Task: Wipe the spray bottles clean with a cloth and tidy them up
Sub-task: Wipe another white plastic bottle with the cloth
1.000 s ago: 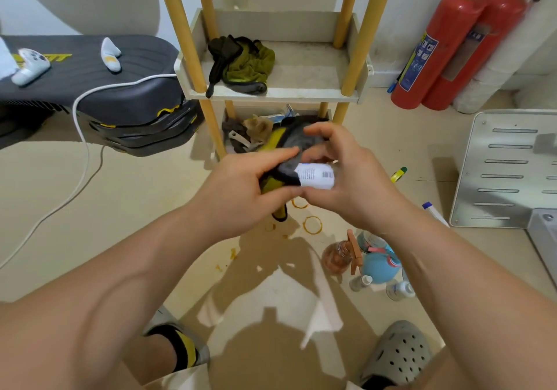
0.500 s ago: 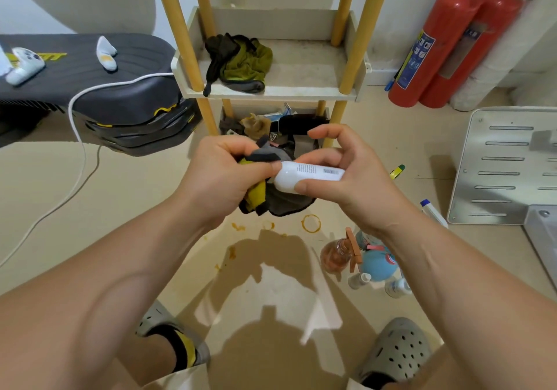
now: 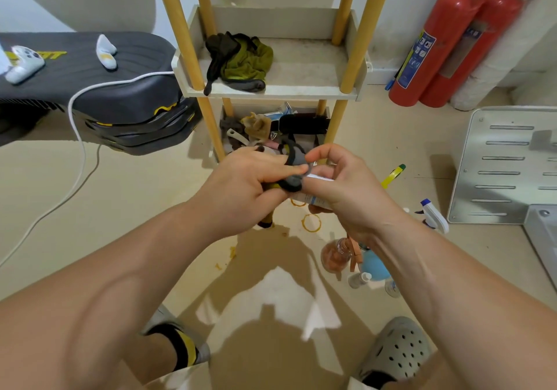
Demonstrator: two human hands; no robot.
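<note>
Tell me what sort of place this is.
Probably an indoor storage or utility corner: two red fire extinguishers stand by the wall, and a white shelf rack with yellow posts holds crumpled olive rags.

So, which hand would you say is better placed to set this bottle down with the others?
Probably the right hand: it grips the white bottle, and the other bottles sit on the floor just below it. The left hand holds the cloth.
</note>
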